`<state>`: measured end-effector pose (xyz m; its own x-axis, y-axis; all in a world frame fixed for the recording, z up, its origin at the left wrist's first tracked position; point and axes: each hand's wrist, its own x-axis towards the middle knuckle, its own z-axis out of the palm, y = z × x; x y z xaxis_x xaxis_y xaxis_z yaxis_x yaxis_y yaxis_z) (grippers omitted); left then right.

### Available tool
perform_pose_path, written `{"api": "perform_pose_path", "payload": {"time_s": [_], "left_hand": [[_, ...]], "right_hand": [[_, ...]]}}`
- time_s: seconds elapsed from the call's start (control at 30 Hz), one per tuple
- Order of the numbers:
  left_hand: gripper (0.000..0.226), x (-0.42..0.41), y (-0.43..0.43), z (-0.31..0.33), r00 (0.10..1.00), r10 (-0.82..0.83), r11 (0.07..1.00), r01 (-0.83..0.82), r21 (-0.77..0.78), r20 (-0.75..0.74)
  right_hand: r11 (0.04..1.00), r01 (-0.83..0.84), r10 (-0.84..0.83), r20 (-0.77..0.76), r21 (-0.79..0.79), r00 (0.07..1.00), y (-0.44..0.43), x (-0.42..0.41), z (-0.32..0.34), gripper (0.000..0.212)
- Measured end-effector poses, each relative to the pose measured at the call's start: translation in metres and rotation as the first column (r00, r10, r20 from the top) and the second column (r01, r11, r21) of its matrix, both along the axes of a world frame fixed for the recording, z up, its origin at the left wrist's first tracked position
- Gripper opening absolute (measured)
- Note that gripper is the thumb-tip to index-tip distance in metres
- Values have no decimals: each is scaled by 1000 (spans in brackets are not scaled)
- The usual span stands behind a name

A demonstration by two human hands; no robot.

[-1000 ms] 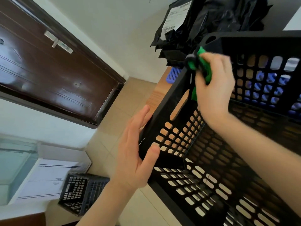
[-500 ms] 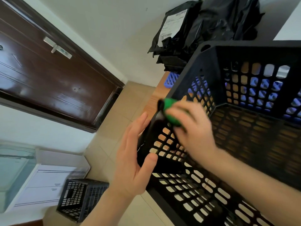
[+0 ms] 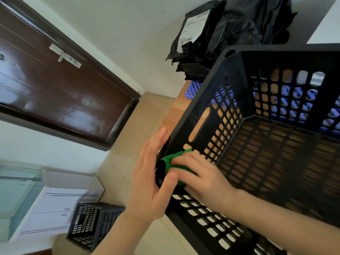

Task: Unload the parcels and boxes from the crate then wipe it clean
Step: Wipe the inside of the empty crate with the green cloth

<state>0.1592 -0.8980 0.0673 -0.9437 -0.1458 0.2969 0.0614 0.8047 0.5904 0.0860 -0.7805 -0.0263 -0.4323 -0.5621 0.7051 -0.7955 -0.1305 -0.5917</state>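
A big black perforated crate (image 3: 228,74) stands on a wooden table and nothing lies inside it. My right hand (image 3: 200,177) holds a green cloth (image 3: 174,161) against the crate's near left corner, on the rim and inner wall. My left hand (image 3: 150,173) lies flat against the outside of that same corner, fingers straight, thumb over the rim next to the cloth. Black parcels (image 3: 217,32), one with a white label, are piled on the table behind the crate.
A blue basket (image 3: 193,87) sits behind the crate under the parcels. On the tiled floor at the lower left stand a smaller black crate (image 3: 92,223) and a white cabinet (image 3: 55,205). A dark wooden door (image 3: 55,89) is at the left.
My right hand has slid the green cloth along the left rim from the far corner down to the near corner. The left hand stays on the near corner's outside.
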Motion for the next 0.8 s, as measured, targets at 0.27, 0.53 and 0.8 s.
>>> {"api": "perform_pose_path", "payload": {"time_s": [0.27,0.53,0.8], "left_hand": [[66,-1,4,4,1000,13,1000,-13,6,-17],[66,-2,9,9,1000,-5,1000,5,22,-21],[61,-1,13,18,999,-3,999,4,-37,33]], "right_hand": [[831,556,-529,266,-32,806,7,-107,26,32],[827,562,-529,382,30,758,1,-90,28,36],[964,261,-263,37,42,964,7,-47,20,31]]}}
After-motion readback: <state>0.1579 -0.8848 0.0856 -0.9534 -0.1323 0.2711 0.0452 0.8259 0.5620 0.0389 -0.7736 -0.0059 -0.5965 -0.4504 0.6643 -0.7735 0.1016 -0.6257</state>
